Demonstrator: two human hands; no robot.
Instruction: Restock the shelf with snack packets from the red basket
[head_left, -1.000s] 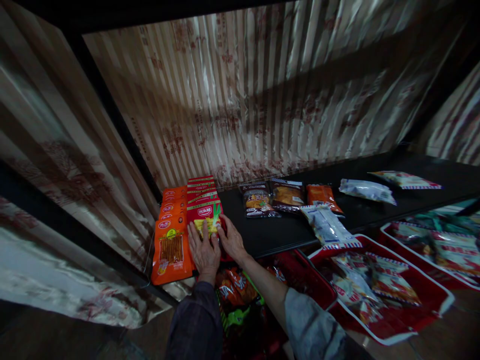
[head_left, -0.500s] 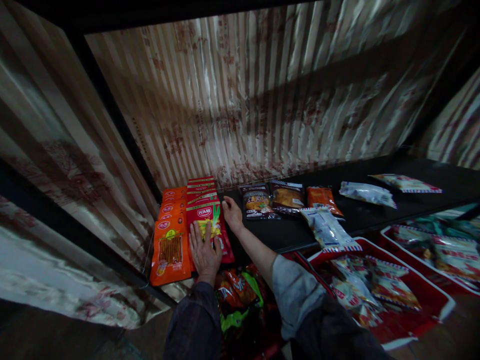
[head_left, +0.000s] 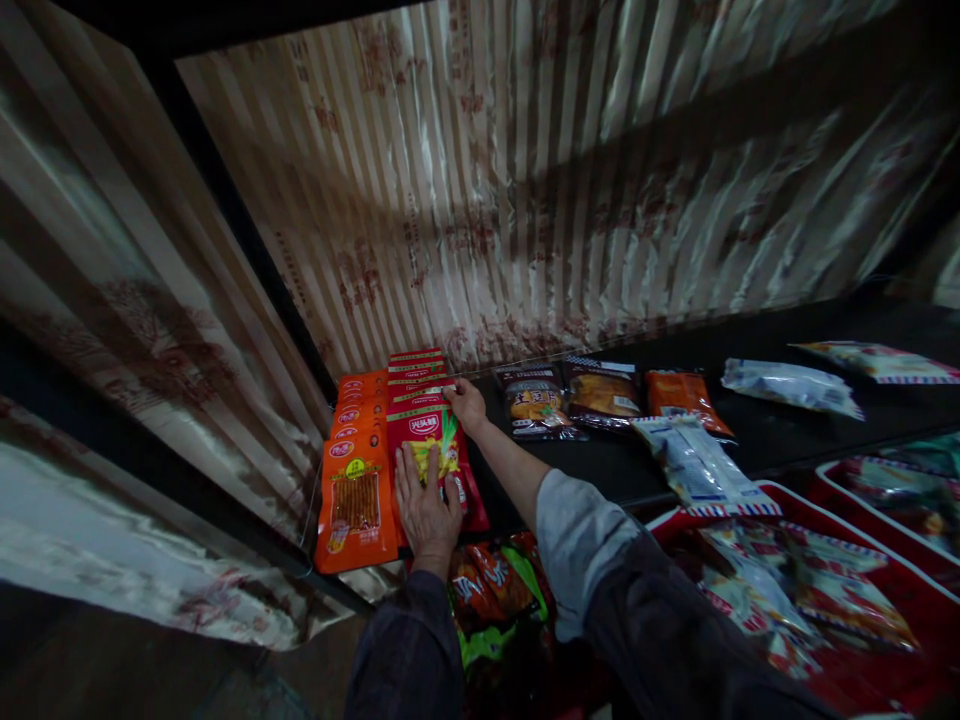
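Red packets (head_left: 412, 427) overlap in a row on the black shelf (head_left: 615, 460), just beside the orange packets (head_left: 361, 500). Head view: our left hand (head_left: 429, 510) lies flat on the front red packet, fingers extended, slightly apart. Our right hand (head_left: 466, 405), fingers bent, touches the row's right edge farther back; we can't tell if it pinches. Brown bags (head_left: 534, 402) lie to the right.

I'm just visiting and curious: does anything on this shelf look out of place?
Yes, the pale bag by the red basket. It lies slanted, overlapping the small orange packet and seemingly jutting past the shelf's front edge. That looks odd compared with the neatly overlapped red packets.
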